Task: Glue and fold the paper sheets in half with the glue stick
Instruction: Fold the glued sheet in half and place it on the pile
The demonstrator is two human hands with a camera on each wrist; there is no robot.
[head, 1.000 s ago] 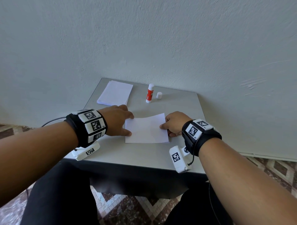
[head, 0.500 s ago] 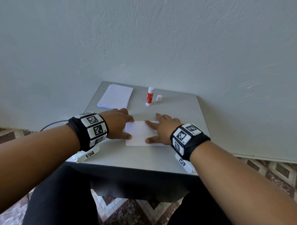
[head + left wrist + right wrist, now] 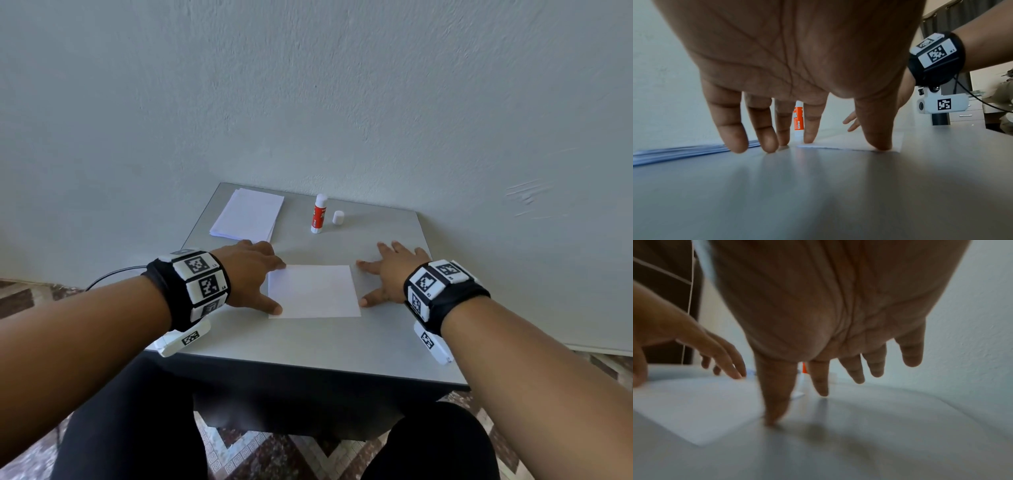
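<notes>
Two hands flank one folded sheet point(image 3: 313, 291) lying flat on the grey bench point(image 3: 308, 346), near its front half. Left hand point(image 3: 251, 274): fingers straight and spread, gripping nothing; in the left wrist view the thumb tip point(image 3: 879, 144) and index tip press the sheet's left edge, other fingertips on bare bench. Sheet's long axis runs left to right, short sides toward each hand; which edge is the crease, cannot tell. Right hand point(image 3: 394, 274): flat, fingers splayed, holding nothing, thumb tip just beside the sheet's right edge, rest on bare bench; right wrist view blurred. Behind, at far left, the paper stack point(image 3: 248, 214); right of it the glue stick point(image 3: 319, 213) stands upright, uncapped end up, long axis vertical, cap point(image 3: 338, 218) just beside it. Risks, as judgement: if the glued halves sit askew, wet glue may set them crooked; lifting the left hand could drag the sheet if glue has seeped out; a reach toward the stack could tip the upright stick; the open stick may dry out.
</notes>
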